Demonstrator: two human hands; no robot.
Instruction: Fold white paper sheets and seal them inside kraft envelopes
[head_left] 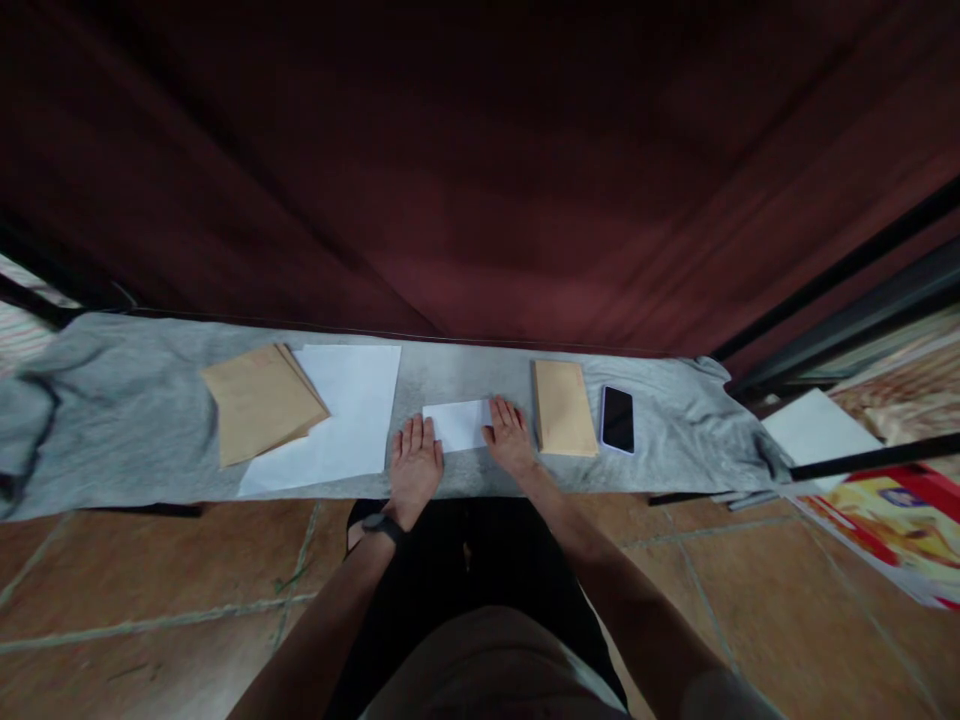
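A small white sheet of paper (459,426), which looks folded, lies flat between my two hands. My left hand (415,462) rests palm down at its left edge, fingers stretched out. Over its right end lies my right hand (510,436), also flat with the fingers extended. Larger white sheets (352,410) lie left of my left hand, partly under some brown envelopes (262,400). Just right of my right hand is a neat stack of brown envelopes (565,408).
A phone (618,420) lies face up beyond the right stack. Grey cloth (675,430) covers the narrow bench, wrinkled at both ends. A dark red curtain (480,250) hangs along the far edge. A colourful printed box (892,520) and black bars stand at the right.
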